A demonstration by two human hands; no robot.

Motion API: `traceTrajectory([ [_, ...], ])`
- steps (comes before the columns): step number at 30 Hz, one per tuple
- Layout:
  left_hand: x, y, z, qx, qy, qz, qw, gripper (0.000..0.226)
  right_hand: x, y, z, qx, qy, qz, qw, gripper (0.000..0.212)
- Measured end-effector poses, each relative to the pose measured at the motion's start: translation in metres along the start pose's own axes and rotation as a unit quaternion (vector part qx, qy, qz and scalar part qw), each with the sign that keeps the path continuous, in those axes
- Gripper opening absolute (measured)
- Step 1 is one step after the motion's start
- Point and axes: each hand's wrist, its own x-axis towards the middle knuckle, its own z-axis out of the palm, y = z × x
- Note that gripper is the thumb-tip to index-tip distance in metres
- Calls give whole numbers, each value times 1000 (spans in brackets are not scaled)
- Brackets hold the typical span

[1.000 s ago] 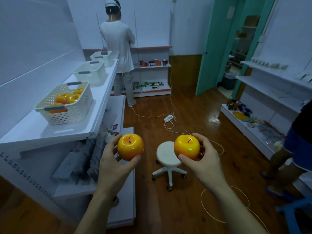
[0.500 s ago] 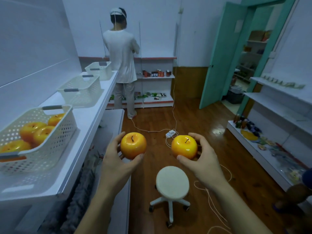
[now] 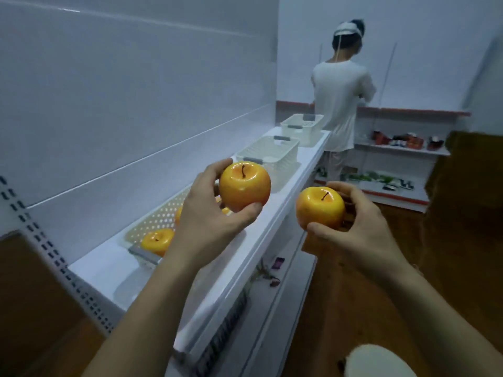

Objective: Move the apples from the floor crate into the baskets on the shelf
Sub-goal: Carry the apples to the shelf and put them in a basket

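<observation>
A pale panelled wall (image 3: 122, 91) backs a long white shelf (image 3: 275, 213) that runs away from the camera, with wood floor (image 3: 449, 268) to its right. Far down the room a person in a white shirt (image 3: 340, 99) stands facing away at a low shelving unit (image 3: 402, 156) stocked with small goods.

Three cream perforated baskets sit in a row on the shelf. The nearest basket (image 3: 152, 221) holds a yellow-orange basket apple (image 3: 158, 240) at its near end, and more fruit shows partly behind the left wrist. The middle basket (image 3: 272, 153) and the far basket (image 3: 302, 129) stand beyond it.

The left grip (image 3: 206, 213), a bare hand, is closed round the left apple (image 3: 245, 186), thumb under its lower edge and fingers curled behind. The apple is stem up, above the shelf, over the far end of the nearest basket and in front of the middle one. The right grip (image 3: 364, 229) clasps the right apple (image 3: 319, 208) in the same way, stem up, out past the shelf's front edge and lower in the view than the left apple. The two apples are apart. The rim of a white stool seat (image 3: 381, 360) shows at the bottom right.
</observation>
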Motion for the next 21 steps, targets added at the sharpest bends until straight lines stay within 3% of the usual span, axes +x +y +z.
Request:
traceTrajectory([
  [7,14,-26,-45,102,133,-109,980,78,91,16,64,62,-133,-74,986,81],
  [15,53,-27,-31,125,135,-181,966,76,166,39,88,86,-199,-125,968,77],
  [21,103,-30,-10,129,63,-202,969,77,197,58,82,82,-202,-115,969,80],
])
